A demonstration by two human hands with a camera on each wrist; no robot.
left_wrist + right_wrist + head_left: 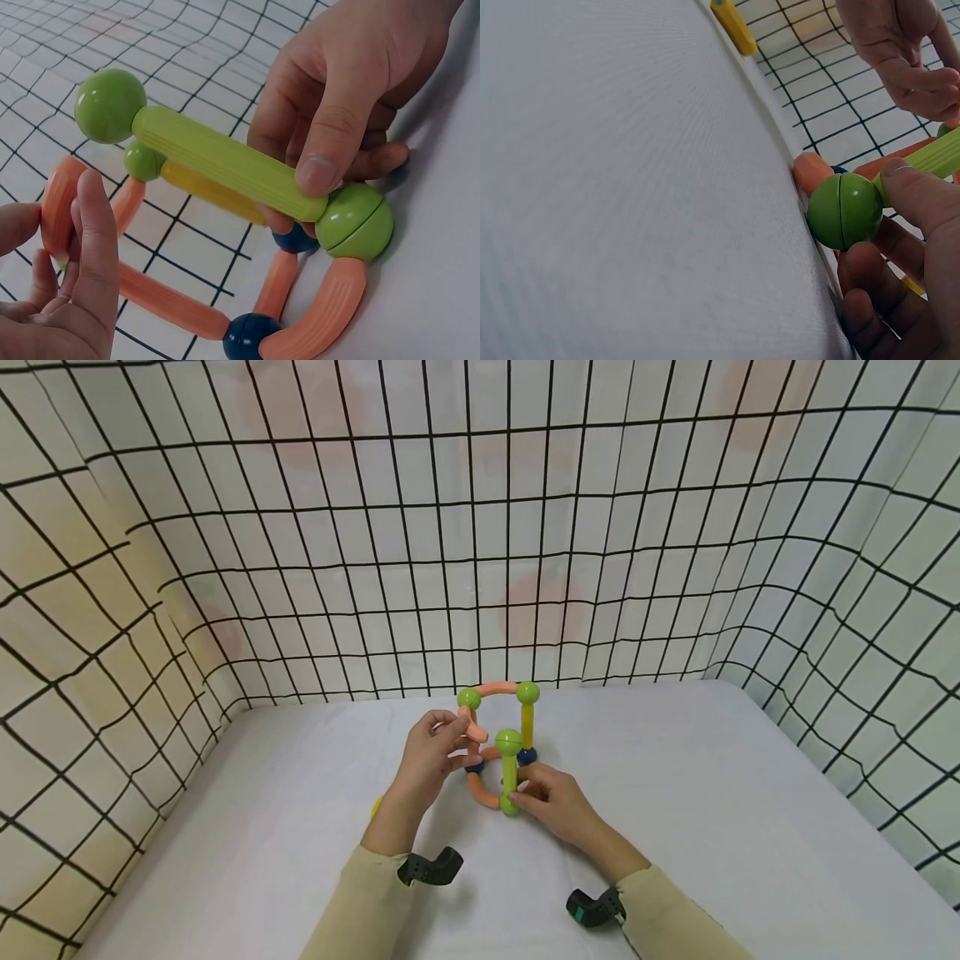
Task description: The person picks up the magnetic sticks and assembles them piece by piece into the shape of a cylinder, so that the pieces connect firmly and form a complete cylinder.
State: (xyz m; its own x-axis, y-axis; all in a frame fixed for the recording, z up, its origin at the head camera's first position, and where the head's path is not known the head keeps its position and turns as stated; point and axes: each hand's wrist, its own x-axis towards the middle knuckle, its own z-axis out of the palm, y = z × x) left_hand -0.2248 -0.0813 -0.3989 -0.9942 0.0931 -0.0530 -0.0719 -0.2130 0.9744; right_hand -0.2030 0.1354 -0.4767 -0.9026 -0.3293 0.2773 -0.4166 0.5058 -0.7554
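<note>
A magnetic-looking ball-and-rod frame stands on the white tabletop. My left hand (429, 753) pinches a curved orange rod (60, 210) near the frame's upper left green ball (468, 698). With thumb and fingers, my right hand (558, 802) grips the upright light green rod (229, 161) close above its lower green ball (845, 212). A second green ball (111, 106) tops that rod. Behind it, a yellow rod (527, 725) rises from a blue ball (527, 756) to another green ball (528, 692). Curved orange rods (482, 793) join the balls at the base; another orange one (497, 688) spans the back top.
A yellow piece (735, 28) lies on the table left of the frame, partly hidden by my left forearm in the head view. Black grid netting (480, 535) over white cloth encloses the back and sides. The white tabletop (712, 827) extends on both sides of the frame.
</note>
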